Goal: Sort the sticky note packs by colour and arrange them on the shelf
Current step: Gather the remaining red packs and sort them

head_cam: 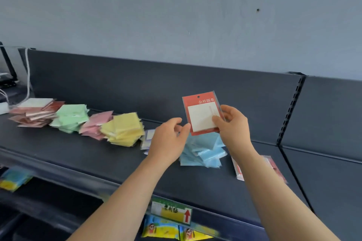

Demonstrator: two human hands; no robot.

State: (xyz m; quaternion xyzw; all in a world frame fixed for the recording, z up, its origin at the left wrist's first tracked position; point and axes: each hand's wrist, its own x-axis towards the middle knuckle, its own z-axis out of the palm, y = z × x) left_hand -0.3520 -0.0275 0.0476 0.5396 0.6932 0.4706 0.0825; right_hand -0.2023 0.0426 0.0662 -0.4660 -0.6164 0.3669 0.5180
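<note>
I hold a red-backed sticky note pack (199,115) upright above the dark shelf (78,152). My right hand (232,125) pinches its right edge, and my left hand (168,139) touches its lower left corner with thumb and fingertips. On the shelf, from left to right, lie piles of red packs (34,112), green packs (71,117), pink packs (96,125) and yellow packs (124,129). A purple pack (147,138) is partly hidden behind my left hand. A blue pile (203,150) sits under the held pack. More red packs (272,164) lie at the right, partly hidden by my right forearm.
A price label (172,211) with a red arrow hangs on the shelf's front edge. Colourful packets (162,229) lie on the lower shelf, others (13,179) at the lower left. White cables (27,76) and a dark device (7,72) stand at the far left.
</note>
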